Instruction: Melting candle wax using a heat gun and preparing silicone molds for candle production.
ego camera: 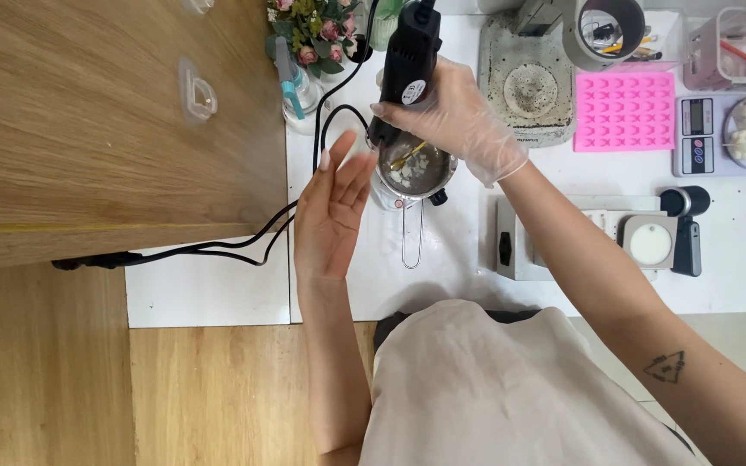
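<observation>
My right hand, in a thin clear glove, grips a black corded heat gun pointed down into a small steel pot. The pot holds pale wax flakes and a thin stick, and its wire handle points toward me. My left hand is bare, with flat, spread fingers, and hovers just left of the pot, holding nothing.
The gun's black cable loops left across the white table to a wooden cabinet. Behind stand a spray bottle, flowers, a stone slab, a pink silicone mould, a scale and a small white hotplate.
</observation>
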